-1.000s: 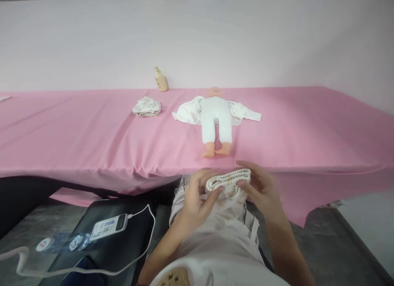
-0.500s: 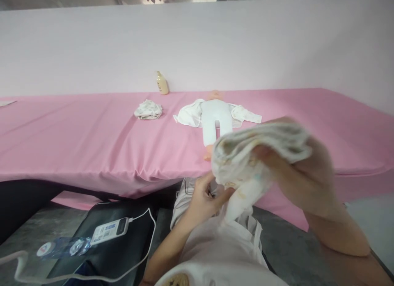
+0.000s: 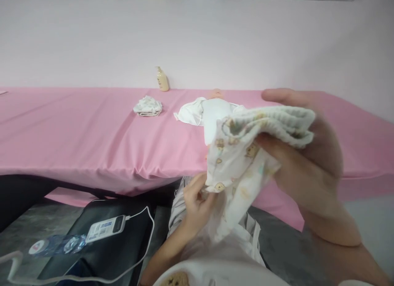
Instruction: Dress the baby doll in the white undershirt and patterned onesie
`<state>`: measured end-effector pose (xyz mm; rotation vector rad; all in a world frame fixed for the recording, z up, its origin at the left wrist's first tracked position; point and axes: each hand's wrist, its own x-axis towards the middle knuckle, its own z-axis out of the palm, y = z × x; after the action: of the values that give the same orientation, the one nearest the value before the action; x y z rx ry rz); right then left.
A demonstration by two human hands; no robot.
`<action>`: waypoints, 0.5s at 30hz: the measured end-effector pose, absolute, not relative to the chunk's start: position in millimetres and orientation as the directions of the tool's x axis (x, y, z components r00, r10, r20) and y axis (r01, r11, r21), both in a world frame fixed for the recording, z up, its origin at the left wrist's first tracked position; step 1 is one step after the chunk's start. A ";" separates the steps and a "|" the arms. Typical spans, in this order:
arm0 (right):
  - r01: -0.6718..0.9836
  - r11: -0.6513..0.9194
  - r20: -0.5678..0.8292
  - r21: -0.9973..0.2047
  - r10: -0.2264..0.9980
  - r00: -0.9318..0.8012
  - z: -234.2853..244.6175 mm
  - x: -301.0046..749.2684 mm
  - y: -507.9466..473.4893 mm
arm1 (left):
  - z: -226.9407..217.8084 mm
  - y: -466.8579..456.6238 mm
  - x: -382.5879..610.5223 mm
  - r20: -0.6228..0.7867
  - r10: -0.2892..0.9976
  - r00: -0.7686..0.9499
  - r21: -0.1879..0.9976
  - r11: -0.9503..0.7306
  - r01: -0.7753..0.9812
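Note:
A thin white baby garment with a small bear print [image 3: 237, 159] is held up in front of me, bunched in folds along its top and hanging loose below. My right hand [image 3: 310, 154] grips the bunched top, thumb under the folds and fingers behind, the index finger raised. Lower down, my left hand [image 3: 198, 200] pinches the garment's lower left edge. Beyond the cloth a baby doll [image 3: 215, 109], with a white body, lies on its back on a spread white top [image 3: 191, 113]. The garment hides the doll's lower legs and part of the top's right side.
A pink-covered table [image 3: 76, 134] runs along a white wall. On it are a folded white cloth [image 3: 148, 106] and a cream pump bottle [image 3: 162, 80]. At lower left, a black seat [image 3: 123, 249] holds a white device [image 3: 106, 228] on a cable and a clear plastic bottle [image 3: 58, 245].
The garment has been raised slightly and its print now shows clearly. My left hand has moved a little left and down, drawing the lower edge out; my right index finger has lifted.

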<state>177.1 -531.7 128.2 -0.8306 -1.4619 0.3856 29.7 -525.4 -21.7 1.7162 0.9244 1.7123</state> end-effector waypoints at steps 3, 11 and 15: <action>0.176 0.641 0.664 -0.747 0.727 0.172 127.8 183.9 -526.9 | -21.8 -520.2 25.2 0.517 0.856 -0.002 0.855 -0.516 0.047; -0.250 -0.038 -0.059 -0.967 0.995 0.076 144.7 204.0 -507.6 | -30.5 -524.4 29.2 0.108 0.891 0.441 0.984 -0.157 0.078; -0.143 0.031 0.012 -0.989 0.991 0.134 143.1 217.5 -491.8 | -46.0 -531.3 33.4 -0.030 0.806 0.591 0.996 0.076 -0.052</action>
<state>217.5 -491.8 143.1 -1.1472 -1.0162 1.1611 33.4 -531.3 -46.0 1.3511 0.7129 0.7327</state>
